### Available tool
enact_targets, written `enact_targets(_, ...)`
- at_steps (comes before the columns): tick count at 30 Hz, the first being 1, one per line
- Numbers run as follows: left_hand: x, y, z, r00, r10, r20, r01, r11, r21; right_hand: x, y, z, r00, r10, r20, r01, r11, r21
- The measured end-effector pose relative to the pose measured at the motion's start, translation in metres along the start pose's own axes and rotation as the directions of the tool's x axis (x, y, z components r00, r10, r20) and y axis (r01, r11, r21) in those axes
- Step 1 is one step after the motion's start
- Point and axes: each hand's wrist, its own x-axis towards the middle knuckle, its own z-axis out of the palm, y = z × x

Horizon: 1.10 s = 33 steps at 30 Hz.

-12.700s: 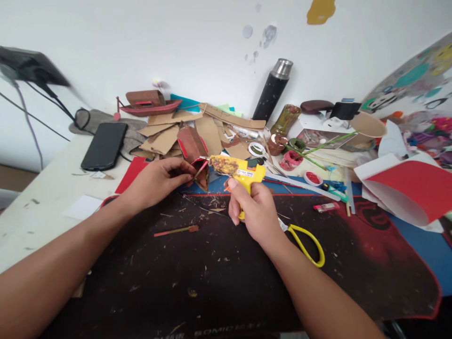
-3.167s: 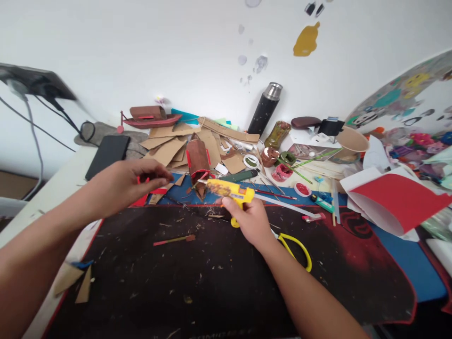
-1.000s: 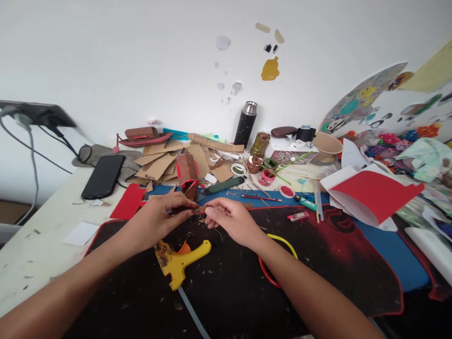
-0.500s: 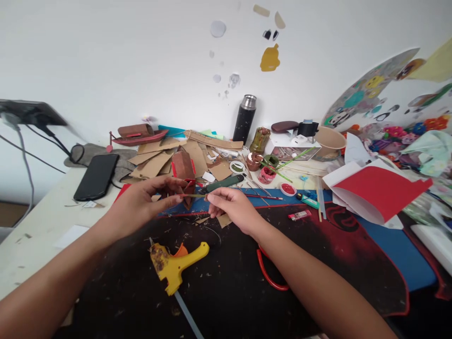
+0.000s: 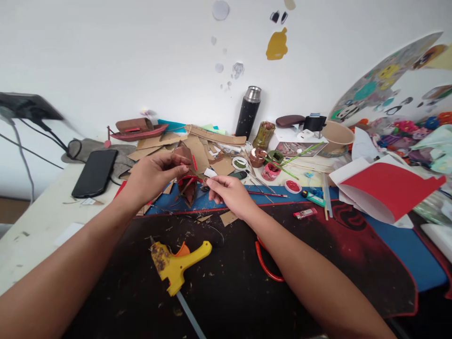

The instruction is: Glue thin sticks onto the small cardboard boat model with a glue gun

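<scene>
My left hand (image 5: 157,176) is closed in a pinch, thumb against fingers, in front of a small brown and red model boat (image 5: 189,192). What its fingertips hold is too small to make out. My right hand (image 5: 229,192), to the right of the boat, pinches the end of a thin strip (image 5: 204,180) between thumb and forefinger; most of the strip is lost against the boat's red edge. My left hand covers part of the boat. Below the hands, a yellow glue gun (image 5: 173,263) lies on the dark mat (image 5: 226,296).
Cardboard scraps (image 5: 203,162), a finished-looking red boat (image 5: 137,129) and a black flask (image 5: 248,113) stand along the wall. Open paint pots (image 5: 271,171) and brushes sit right of centre. A phone (image 5: 94,173) lies left. Red handles (image 5: 266,266) show beside my right forearm.
My left hand has risen slightly away from the right, and the thin strip between them is less visible. More of the boat's front shows below the left hand. The view has shifted slightly.
</scene>
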Motion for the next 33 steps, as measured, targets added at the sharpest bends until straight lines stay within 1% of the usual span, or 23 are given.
enact_targets(2, 0.003, -0.004, 0.001, 1.000, 0.020, -0.015, -0.019, 0.998, 0.064, 0.002, 0.001, 0.000, 1.000, 0.010, -0.014, -0.010, 1.000, -0.014)
enact_targets(5, 0.005, -0.006, 0.000, 0.999, 0.038, -0.008, -0.037, 0.989, 0.144, 0.002, 0.002, 0.000, 0.999, 0.020, -0.029, -0.021, 0.998, -0.051)
enact_targets(12, 0.003, -0.006, -0.003, 1.000, 0.010, -0.006, -0.008, 0.967, 0.255, 0.003, 0.002, 0.001, 0.997, 0.048, -0.058, -0.050, 0.998, -0.034)
enact_targets(21, -0.004, -0.009, -0.004, 0.995, 0.040, 0.094, -0.060, 0.974, 0.217, 0.007, 0.004, 0.004, 0.999, 0.029, -0.038, -0.033, 0.993, -0.117)
enact_targets(25, -0.008, -0.008, -0.003, 0.995, 0.047, 0.088, -0.065, 0.975, 0.210, 0.012, 0.003, 0.006, 1.000, 0.013, -0.016, -0.015, 0.990, -0.142)
enact_targets(33, -0.013, -0.011, 0.001, 0.998, 0.029, 0.053, -0.037, 0.988, 0.149, 0.016, 0.010, 0.006, 0.998, -0.019, 0.059, 0.033, 0.966, -0.255)
